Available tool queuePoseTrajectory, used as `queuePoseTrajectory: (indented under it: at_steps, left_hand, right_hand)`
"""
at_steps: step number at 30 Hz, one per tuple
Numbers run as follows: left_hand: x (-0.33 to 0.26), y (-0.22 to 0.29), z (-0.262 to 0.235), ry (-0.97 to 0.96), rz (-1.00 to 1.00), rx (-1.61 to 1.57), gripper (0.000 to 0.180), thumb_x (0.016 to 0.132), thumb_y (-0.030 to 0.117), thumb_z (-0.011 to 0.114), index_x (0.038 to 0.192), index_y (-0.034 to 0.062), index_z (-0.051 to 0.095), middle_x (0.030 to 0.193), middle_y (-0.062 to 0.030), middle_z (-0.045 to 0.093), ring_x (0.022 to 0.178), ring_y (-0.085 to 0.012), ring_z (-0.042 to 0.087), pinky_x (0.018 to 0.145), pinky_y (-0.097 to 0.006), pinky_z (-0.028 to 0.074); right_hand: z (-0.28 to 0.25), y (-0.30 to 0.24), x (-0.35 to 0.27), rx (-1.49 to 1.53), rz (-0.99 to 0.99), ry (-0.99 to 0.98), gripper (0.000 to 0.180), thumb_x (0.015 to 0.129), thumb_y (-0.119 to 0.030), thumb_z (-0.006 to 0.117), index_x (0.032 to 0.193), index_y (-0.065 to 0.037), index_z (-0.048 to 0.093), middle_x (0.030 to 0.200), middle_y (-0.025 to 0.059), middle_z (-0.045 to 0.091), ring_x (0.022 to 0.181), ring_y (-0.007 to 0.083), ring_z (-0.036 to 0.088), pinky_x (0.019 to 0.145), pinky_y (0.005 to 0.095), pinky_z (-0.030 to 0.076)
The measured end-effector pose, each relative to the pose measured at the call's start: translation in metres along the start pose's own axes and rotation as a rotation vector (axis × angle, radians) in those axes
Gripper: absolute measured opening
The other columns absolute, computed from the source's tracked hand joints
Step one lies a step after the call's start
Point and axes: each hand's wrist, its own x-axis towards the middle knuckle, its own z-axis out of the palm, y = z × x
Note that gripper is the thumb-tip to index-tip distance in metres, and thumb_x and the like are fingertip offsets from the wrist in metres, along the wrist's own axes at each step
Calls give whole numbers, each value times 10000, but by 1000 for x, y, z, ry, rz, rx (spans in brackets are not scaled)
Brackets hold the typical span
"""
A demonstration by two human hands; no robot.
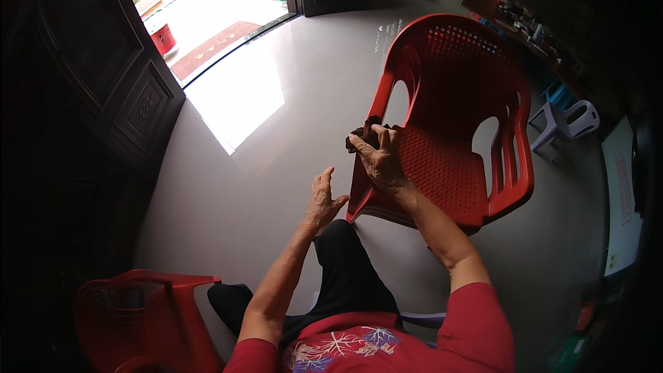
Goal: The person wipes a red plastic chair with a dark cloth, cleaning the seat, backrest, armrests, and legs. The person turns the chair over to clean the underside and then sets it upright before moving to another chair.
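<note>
My right hand [382, 160] is closed on a crumpled dark brown cloth [360, 139], held against the left armrest of a red plastic armchair [442, 166]. The chair stands in front of me, its seat and back dotted with small holes. My left hand [323, 198] is raised beside the chair's near left corner, above my knee. Its fingers are apart and nothing is in them.
Another red plastic chair [148, 318] is at the lower left. Dark panelled doors [103, 76] flank a bright doorway. A small pale chair [563, 124] and a cluttered wooden table [525, 27] stand at the right. A white board [620, 200] leans there too.
</note>
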Motion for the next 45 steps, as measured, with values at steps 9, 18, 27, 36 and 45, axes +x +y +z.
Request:
queuePoseTrajectory:
  at_steps: [9, 18, 27, 36, 45]
  left_hand:
    - [-171, -47, -171, 176, -406, -126, 495, 849, 190, 673, 1284, 49, 483, 1135, -136, 583, 1013, -227, 598, 834, -355, 519]
    - [-417, -34, -276, 1035, -558, 615, 460, 721, 56, 708, 1154, 48, 553, 1187, -148, 495, 1135, -331, 471, 977, -417, 392]
    - [-628, -75, -303, 1576, -1335, 704, 824, 754, 215, 696, 1404, 32, 223, 1423, -234, 244, 1296, -409, 274, 1070, -505, 252]
    - [-681, -84, -296, 1644, -1475, -31, 844, 797, 201, 647, 1429, -35, 139, 1235, -254, 471, 906, -345, 621, 714, -390, 556]
    - [-681, -90, -290, 1942, -1058, -275, 644, 808, 51, 604, 1337, -41, 249, 841, -138, 565, 557, -209, 577, 522, -321, 532]
  right_hand:
    - [38, 2, -92, -217, -288, -548, 44, 733, -54, 593, 747, -18, 614, 986, 113, 505, 917, 334, 497, 719, 435, 481]
    - [26, -38, -75, -104, -38, -1379, 217, 810, -214, 565, 881, -83, 722, 784, 139, 611, 721, 283, 626, 670, 395, 507]
    - [133, -195, 8, 942, 484, -1201, 272, 885, -217, 601, 989, 34, 596, 810, 88, 658, 626, 103, 594, 551, 263, 498]
    - [239, -511, 17, 1364, 238, -1213, 303, 865, -189, 610, 1077, 26, 582, 883, 111, 642, 797, 178, 629, 705, 301, 518]
    - [282, -669, -38, 843, 86, -1054, 507, 692, -310, 728, 1111, -177, 476, 1093, 131, 543, 991, 382, 580, 808, 475, 477]
